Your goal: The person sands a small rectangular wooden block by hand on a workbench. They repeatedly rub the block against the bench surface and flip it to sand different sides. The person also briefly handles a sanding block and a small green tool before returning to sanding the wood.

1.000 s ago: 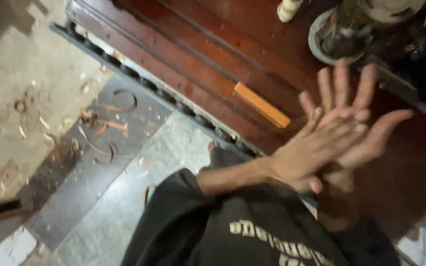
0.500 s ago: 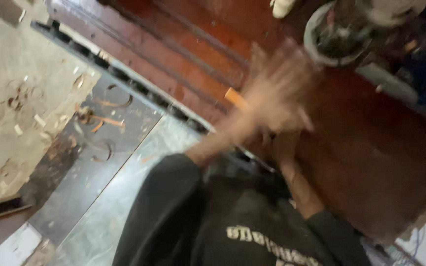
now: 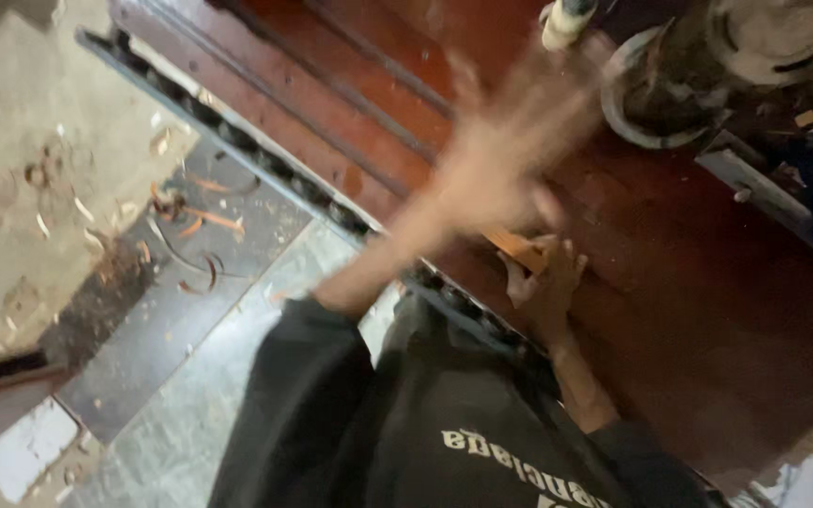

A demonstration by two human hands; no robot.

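1. The right hand (image 3: 543, 282) lies just right of the frame's middle, fingers curled down onto a small orange wooden block (image 3: 517, 249); it touches the block, but whether it truly grips it I cannot tell.
2. The left hand (image 3: 510, 150) is a blurred streak above the block, at the upper middle of the frame. It looks spread flat, with nothing seen in it, though the blur hides the fingers.
3. The block rests on a dark red wooden panel (image 3: 688, 310) that fills the right half of the frame, close to the panel's lower left edge.
4. Along that edge a dark metal rail (image 3: 237, 150) runs diagonally from upper left toward the middle, passing under the left forearm.
5. Bare red wood lies open to the right of and below the right hand.
6. At the upper right, a round grey machine base (image 3: 646, 113) and clutter crowd the panel's far edge.
7. Left of the rail, the tiled floor (image 3: 171, 339) holds curled wood shavings (image 3: 195, 221); the rest is open.
8. The person's black sleeves and shirt fill the bottom middle.
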